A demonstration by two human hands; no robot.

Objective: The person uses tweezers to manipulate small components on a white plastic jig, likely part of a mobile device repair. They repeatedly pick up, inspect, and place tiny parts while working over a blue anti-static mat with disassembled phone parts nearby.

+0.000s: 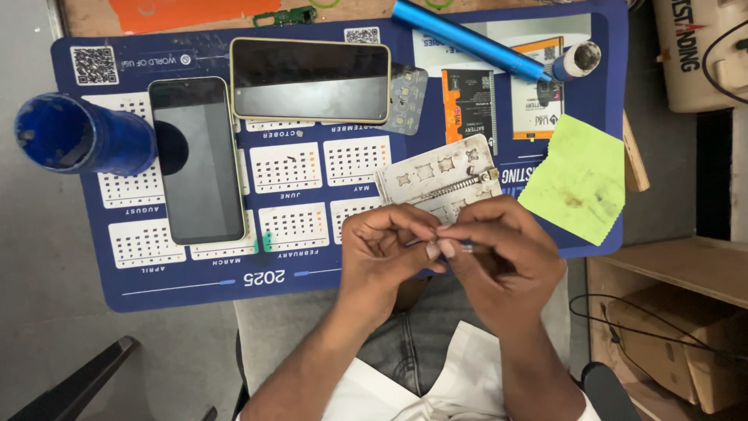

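A blue work mat (312, 269) printed with a calendar covers the bench. On it lie two phones: one upright (196, 160) at the left, one sideways (310, 79) above the middle, touching at a corner. A blue cylinder (82, 134) rests on the mat's left edge. A pale metal plate (436, 175) with cut-outs sits near the middle, a green cloth (580, 178) at the right, and a blue tube (467, 39) lies slanted along the top. An orange sheet (183, 12) lies on the wood beyond the mat.
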